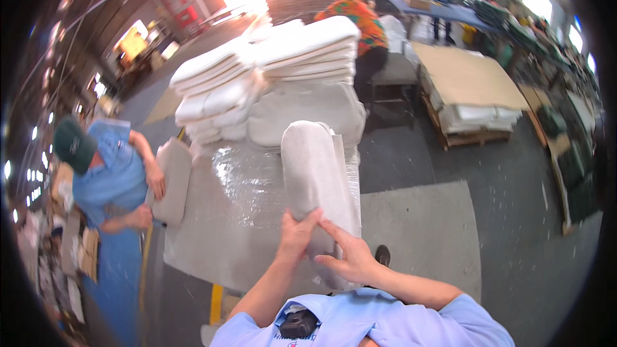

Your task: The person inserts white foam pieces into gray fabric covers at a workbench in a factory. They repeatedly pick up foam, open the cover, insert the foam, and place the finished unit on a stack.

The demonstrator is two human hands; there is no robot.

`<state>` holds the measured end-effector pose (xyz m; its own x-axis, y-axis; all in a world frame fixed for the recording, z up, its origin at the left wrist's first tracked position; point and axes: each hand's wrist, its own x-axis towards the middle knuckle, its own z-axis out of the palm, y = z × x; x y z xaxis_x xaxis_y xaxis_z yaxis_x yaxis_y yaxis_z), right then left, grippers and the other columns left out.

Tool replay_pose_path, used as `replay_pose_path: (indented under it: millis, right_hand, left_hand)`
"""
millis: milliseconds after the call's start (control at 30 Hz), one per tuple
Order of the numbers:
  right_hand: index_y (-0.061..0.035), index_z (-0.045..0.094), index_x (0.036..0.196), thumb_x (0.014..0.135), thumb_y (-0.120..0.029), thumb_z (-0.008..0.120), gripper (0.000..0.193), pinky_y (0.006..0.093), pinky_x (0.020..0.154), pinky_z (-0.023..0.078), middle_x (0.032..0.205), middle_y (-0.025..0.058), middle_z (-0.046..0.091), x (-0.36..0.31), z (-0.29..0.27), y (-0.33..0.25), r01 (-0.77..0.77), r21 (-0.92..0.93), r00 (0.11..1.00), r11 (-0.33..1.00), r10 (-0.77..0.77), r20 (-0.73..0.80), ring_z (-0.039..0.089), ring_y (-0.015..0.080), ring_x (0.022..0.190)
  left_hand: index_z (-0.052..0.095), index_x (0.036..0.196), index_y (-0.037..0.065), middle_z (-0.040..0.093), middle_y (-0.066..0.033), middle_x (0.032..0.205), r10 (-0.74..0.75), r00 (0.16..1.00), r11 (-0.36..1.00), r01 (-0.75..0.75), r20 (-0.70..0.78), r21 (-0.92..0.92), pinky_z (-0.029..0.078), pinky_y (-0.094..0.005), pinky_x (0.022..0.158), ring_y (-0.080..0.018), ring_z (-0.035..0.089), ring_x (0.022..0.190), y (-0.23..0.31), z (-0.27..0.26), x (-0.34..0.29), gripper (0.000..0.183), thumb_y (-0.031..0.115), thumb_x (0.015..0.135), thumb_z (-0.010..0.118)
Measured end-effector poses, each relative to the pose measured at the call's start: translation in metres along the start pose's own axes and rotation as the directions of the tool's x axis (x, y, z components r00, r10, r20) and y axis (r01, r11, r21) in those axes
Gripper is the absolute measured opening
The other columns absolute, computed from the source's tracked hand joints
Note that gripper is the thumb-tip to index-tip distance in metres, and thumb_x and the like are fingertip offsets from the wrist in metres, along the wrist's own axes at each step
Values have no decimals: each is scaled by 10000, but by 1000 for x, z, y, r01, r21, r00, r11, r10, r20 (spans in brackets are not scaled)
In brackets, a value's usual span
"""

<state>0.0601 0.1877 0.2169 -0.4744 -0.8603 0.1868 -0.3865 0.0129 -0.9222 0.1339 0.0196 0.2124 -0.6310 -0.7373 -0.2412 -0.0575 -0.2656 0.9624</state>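
A long folded grey fabric piece (315,160) with a rounded far end lies in front of me, pointing away. My left hand (299,234) grips its near part from the left side, with some fingers hidden. On the same near part rests my right hand (350,254), its thumb and forefinger spread apart; the two hands almost meet over the fabric. Beneath is a table (225,244) with a grey top, partly under shiny clear plastic film (234,177). Just beyond the far end lies a wider folded grey piece (308,112).
Stacks of folded white fabric (308,45) stand at the table's far side. At left, a co-worker in blue (109,160) handles another grey piece (172,183). A person in a bright patterned top (357,19) is behind the stacks. A loaded pallet (472,87) stands at right.
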Motion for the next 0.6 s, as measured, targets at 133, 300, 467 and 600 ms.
replay_pose_path:
  millis: [133, 300, 467, 600]
  right_hand:
    - [-28, 525, 1473, 953, -287, 803, 644, 351, 895, 550, 1322, 112, 671, -8, -10, 69, -139, 532, 966, 835, 233, -113, 665, 185, 1097]
    - [-53, 591, 1286, 971, -270, 789, 431, 307, 755, 501, 955, 28, 613, -29, -27, 134, -359, 773, 620, 523, 753, -221, 566, 146, 863]
    - [-103, 612, 1098, 989, -297, 766, 271, 297, 687, 445, 908, 0, 590, -67, 3, 172, -291, 928, 552, 233, 833, -37, 510, 120, 802]
    - [-112, 605, 1040, 1010, -306, 739, 238, 320, 684, 442, 907, -14, 585, -89, 31, 179, -240, 945, 526, 220, 848, -63, 498, 111, 783]
  left_hand:
    - [673, 1282, -47, 754, -130, 1156, 104, 978, 962, -145, 180, 230, 581, -364, 906, -202, 717, 1021, 25, -20, -4, 433, 56, 877, 788]
    - [674, 1236, -56, 759, -94, 1080, -93, 964, 815, -69, 247, 575, 578, -345, 854, -179, 710, 939, 25, -55, -33, 416, 52, 848, 775]
    - [673, 1221, -46, 754, -89, 1065, -234, 907, 715, -83, 350, 694, 561, -330, 832, -162, 690, 931, 11, -56, -40, 422, 83, 837, 791]
    - [663, 1233, -43, 756, -103, 1059, -260, 894, 600, -147, 365, 786, 561, -336, 830, -161, 688, 923, 4, -55, -46, 444, 106, 836, 795]
